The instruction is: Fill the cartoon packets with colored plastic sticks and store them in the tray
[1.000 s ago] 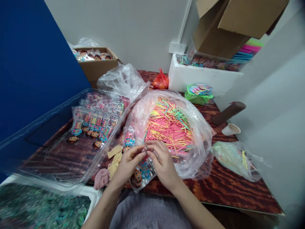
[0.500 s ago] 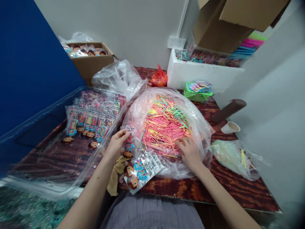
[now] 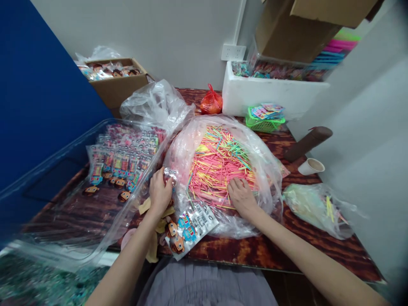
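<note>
A large clear plastic bag (image 3: 266, 159), spread wide on the table, holds a heap of thin coloured sticks (image 3: 219, 163), mostly pink with yellow, green and blue. At the heap's near right edge, my right hand (image 3: 242, 195) has its fingers curled down onto pink sticks; its fingertips are partly hidden. My left hand (image 3: 160, 191) grips a small clear printed packet (image 3: 171, 173) at the bag's left edge, covering most of it. Between my hands, near the front edge, lie several flat packets (image 3: 191, 227) with cartoon faces and barcodes.
On the left, a clear tray (image 3: 110, 238) contains filled packets (image 3: 123, 157). Behind stand a cardboard box (image 3: 119, 89), a red bag (image 3: 211, 102), a green basket (image 3: 264, 123) and a white foam box (image 3: 270, 93). Rightward are a brown bottle (image 3: 307, 142), paper cup (image 3: 311, 166) and plastic bag (image 3: 314, 208).
My left hand has turned and closed further over the packet, now hiding its lower part. My right hand has shifted slightly left, its fingers more curled on the sticks.
</note>
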{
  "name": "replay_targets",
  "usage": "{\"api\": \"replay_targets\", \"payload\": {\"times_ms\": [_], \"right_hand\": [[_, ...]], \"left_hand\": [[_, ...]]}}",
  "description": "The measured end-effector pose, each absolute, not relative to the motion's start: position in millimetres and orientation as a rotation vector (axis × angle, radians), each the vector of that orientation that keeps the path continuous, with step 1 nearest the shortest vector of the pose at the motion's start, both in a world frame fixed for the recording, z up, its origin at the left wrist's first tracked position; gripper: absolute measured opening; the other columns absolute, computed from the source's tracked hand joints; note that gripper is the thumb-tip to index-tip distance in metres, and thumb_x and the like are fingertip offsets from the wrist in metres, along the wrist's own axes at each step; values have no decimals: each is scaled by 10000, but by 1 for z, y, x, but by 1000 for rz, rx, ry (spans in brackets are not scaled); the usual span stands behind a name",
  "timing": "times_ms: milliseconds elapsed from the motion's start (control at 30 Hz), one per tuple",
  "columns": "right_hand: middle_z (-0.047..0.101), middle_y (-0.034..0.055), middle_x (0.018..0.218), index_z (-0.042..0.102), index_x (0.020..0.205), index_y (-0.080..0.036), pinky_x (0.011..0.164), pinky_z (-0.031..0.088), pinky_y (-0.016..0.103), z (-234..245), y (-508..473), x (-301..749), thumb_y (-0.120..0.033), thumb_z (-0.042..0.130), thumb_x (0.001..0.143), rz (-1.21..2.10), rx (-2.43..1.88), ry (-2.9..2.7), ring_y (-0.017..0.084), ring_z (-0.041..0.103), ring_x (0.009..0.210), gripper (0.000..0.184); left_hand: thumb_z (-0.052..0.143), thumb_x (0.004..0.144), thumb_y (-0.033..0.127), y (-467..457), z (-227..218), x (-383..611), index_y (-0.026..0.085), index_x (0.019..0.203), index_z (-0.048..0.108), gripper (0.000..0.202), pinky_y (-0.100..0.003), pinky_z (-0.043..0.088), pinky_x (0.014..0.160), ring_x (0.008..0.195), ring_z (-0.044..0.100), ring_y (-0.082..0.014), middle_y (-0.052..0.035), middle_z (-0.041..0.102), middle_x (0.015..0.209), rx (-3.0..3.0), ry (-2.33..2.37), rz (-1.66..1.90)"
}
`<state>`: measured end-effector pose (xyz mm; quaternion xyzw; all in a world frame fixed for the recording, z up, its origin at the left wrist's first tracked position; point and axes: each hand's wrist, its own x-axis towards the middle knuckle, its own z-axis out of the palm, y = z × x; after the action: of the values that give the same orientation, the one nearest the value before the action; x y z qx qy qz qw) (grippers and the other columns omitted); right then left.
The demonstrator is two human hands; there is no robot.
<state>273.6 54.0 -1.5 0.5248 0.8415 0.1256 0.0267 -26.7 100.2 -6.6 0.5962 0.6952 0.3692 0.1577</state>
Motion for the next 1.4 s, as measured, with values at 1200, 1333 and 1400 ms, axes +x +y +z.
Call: {"api": "replay_targets", "payload": {"times_ms": [1200,1333,1400], "right_hand": [[676,142,993,567,1078,-135,745,418,295,14,50,268,-54,402,906,-153,1951,2353,231,631,914,252],[661,201,1029,620,1042,-86,779,438,345,20,65,251,-25,400,886,-118,1958,2319,281,621,966,277],[663,209,1027,642,1015,-76,784,441,348,26,75,248,-31,403,888,-149,1964,2306,282,624,968,274]], "left_hand": [[487,928,219,-41,43,59,230,1122,646,251,-361,491,906,1037,608,-221,-85,671,1106,1966,1103,698],[555,867,208,-55,48,93,221,1001,717,210,-314,475,884,944,634,-194,-41,716,981,1669,852,485],[586,826,233,-67,36,119,202,989,733,222,-312,490,854,886,656,-188,-44,732,962,1388,670,278]]}}
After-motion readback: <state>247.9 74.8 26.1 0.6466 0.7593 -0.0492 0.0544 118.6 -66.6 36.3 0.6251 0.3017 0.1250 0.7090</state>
